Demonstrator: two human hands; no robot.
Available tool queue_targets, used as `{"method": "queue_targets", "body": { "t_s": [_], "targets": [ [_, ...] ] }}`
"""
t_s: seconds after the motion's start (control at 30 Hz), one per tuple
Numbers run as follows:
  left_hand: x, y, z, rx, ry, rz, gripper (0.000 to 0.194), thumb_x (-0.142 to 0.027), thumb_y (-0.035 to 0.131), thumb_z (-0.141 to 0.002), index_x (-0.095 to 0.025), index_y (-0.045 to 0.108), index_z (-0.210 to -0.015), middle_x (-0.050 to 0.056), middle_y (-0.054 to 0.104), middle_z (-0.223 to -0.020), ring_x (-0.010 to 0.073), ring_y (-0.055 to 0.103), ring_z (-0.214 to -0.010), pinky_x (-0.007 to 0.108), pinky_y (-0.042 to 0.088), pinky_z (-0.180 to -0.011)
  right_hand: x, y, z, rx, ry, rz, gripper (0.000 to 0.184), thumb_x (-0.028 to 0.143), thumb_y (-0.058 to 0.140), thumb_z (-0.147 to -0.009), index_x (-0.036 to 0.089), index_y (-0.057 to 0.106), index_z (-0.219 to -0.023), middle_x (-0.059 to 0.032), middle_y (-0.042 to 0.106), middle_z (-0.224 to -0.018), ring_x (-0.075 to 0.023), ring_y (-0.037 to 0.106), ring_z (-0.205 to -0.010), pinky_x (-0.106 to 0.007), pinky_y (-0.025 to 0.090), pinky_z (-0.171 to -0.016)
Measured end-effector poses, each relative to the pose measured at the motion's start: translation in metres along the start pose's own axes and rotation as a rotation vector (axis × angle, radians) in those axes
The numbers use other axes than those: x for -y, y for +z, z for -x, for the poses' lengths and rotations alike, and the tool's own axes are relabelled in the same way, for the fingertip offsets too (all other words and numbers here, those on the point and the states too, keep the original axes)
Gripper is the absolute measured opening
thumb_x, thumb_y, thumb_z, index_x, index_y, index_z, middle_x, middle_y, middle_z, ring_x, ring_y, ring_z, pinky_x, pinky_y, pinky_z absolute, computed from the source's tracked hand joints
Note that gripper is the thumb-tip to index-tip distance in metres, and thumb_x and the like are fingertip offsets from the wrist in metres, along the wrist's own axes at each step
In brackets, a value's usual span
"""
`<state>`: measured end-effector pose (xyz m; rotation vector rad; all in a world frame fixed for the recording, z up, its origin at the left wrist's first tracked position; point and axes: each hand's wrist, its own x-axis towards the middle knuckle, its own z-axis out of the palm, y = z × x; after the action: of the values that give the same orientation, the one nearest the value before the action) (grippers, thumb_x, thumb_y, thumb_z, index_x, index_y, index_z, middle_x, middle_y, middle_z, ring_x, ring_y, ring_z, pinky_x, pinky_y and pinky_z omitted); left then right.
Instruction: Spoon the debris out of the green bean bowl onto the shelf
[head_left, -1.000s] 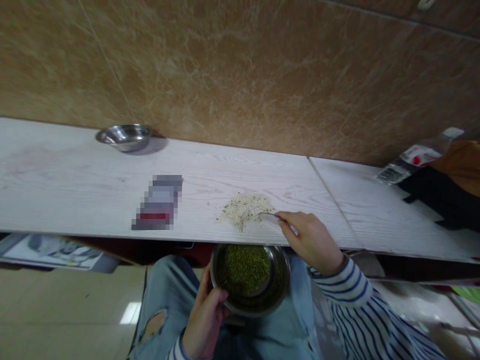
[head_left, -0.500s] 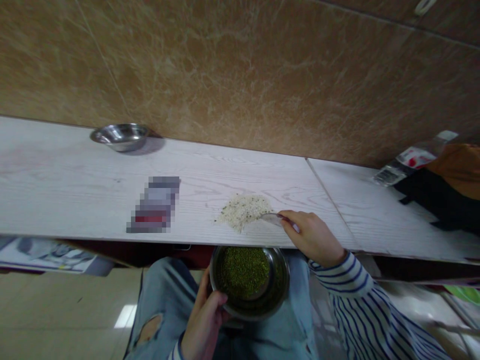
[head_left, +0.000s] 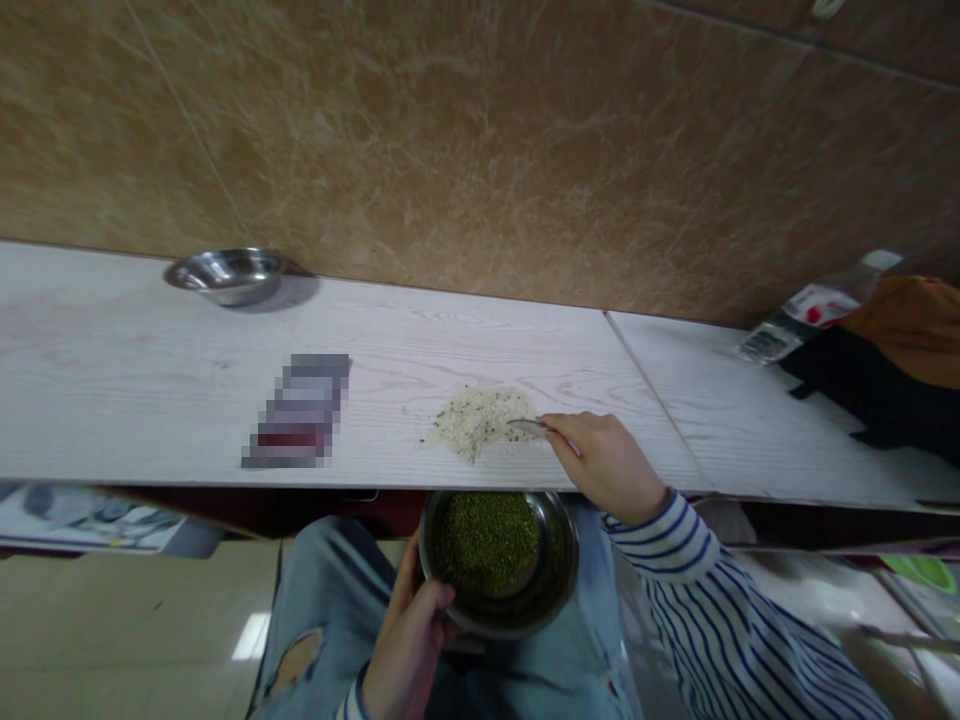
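Observation:
My left hand (head_left: 414, 625) grips the near left rim of a steel bowl (head_left: 559, 560), thumb over the edge. Green mung beans (head_left: 486, 540) lie in that bowl, mostly toward its far left side. It is held above my lap, just below the table's front edge. On the white table, a heap of white rice (head_left: 480, 415) is spread out with scattered green beans in it. My right hand (head_left: 611, 465) is closed on the handle of a small metal spoon (head_left: 527, 426), whose tip touches the right side of the heap.
Another steel bowl (head_left: 229, 280) stands by the wall at the back left. A blurred-out flat item (head_left: 300, 410) lies left of the rice. At the far right are a clear plastic bottle (head_left: 806, 315) on its side and a black and brown bag (head_left: 885, 350).
My right hand and the spoon have shifted slightly left, further into the edge of the rice heap. My left hand and the bowl stay nearly still. The view has turned slightly.

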<state>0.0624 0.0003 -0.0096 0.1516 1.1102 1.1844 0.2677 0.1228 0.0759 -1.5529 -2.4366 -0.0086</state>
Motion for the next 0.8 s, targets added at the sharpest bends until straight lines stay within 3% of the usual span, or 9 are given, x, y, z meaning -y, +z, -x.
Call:
{"method": "queue_targets", "body": {
  "t_s": [0.23, 0.5, 0.6, 0.8],
  "targets": [
    [0.001, -0.001, -0.001, -0.012, -0.01, -0.014, 0.083, -0.014, 0.057, -0.062, -0.03, 0.038, -0.142, 0.007, 0.059, -0.125, 0.026, 0.061, -0.093, 0.035, 0.054, -0.063, -0.003, -0.004, 0.009, -0.03, 0.02, 0.001, 0.028, 0.023, 0.043, -0.094, 0.02, 0.063, -0.113, -0.0068, 0.072, -0.101, -0.0198, 0.064, -0.093, -0.037, 0.046, -0.083],
    [0.001, -0.002, 0.0, -0.022, 0.016, -0.023, 0.079, -0.016, 0.058, -0.063, -0.026, 0.041, -0.14, 0.008, 0.061, -0.124, 0.024, 0.06, -0.085, 0.03, 0.048, -0.052, 0.011, -0.001, 0.019, -0.013, -0.012, -0.049, 0.026, 0.023, 0.043, -0.095, 0.02, 0.063, -0.111, -0.0058, 0.072, -0.097, -0.0189, 0.064, -0.09, -0.035, 0.044, -0.079],
    [0.002, -0.003, 0.0, -0.011, 0.023, -0.03, 0.078, -0.016, 0.058, -0.063, -0.026, 0.042, -0.139, 0.008, 0.061, -0.123, 0.0212, 0.059, -0.078, 0.028, 0.046, -0.05, 0.006, -0.004, 0.028, -0.036, -0.01, -0.046, 0.026, 0.024, 0.043, -0.094, 0.02, 0.063, -0.111, -0.006, 0.072, -0.098, -0.0187, 0.064, -0.089, -0.036, 0.045, -0.078],
    [0.002, -0.002, 0.0, -0.014, 0.007, -0.027, 0.079, -0.014, 0.058, -0.063, -0.029, 0.042, -0.139, 0.006, 0.062, -0.119, 0.0226, 0.061, -0.085, 0.029, 0.049, -0.056, -0.011, -0.007, 0.042, -0.059, 0.027, 0.022, 0.025, 0.023, 0.045, -0.092, 0.019, 0.064, -0.108, -0.0068, 0.072, -0.095, -0.0201, 0.065, -0.086, -0.037, 0.046, -0.076]
  ]
}}
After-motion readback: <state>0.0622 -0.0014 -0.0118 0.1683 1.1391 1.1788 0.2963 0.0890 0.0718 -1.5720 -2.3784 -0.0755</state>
